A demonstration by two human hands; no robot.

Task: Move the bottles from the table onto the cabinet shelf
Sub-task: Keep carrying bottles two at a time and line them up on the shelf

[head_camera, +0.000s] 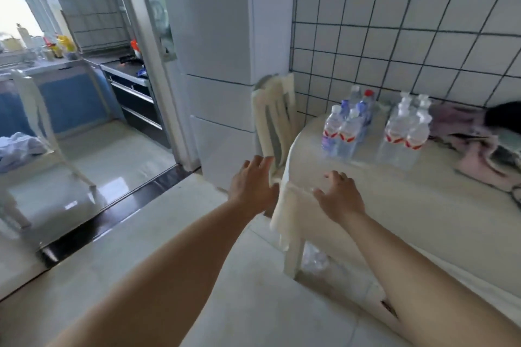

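Both arms stretched out over pale glossy floor tiles, nothing in either hand. Left hand [253,186] is in the air beside the table corner, fingers loosely spread; right hand [339,196] hovers over the near edge of the table [394,220], fingers splayed too. Table's got a cream cloth draped over it. Further back the water bottles [375,128] stand in two clumps near the tiled wall [408,31], with a pink cloth [473,146] heaped to their right. A cream plastic chair [275,118] is tucked beside the table, white fridge [217,51] behind it, and the kitchen doorway opens far left.
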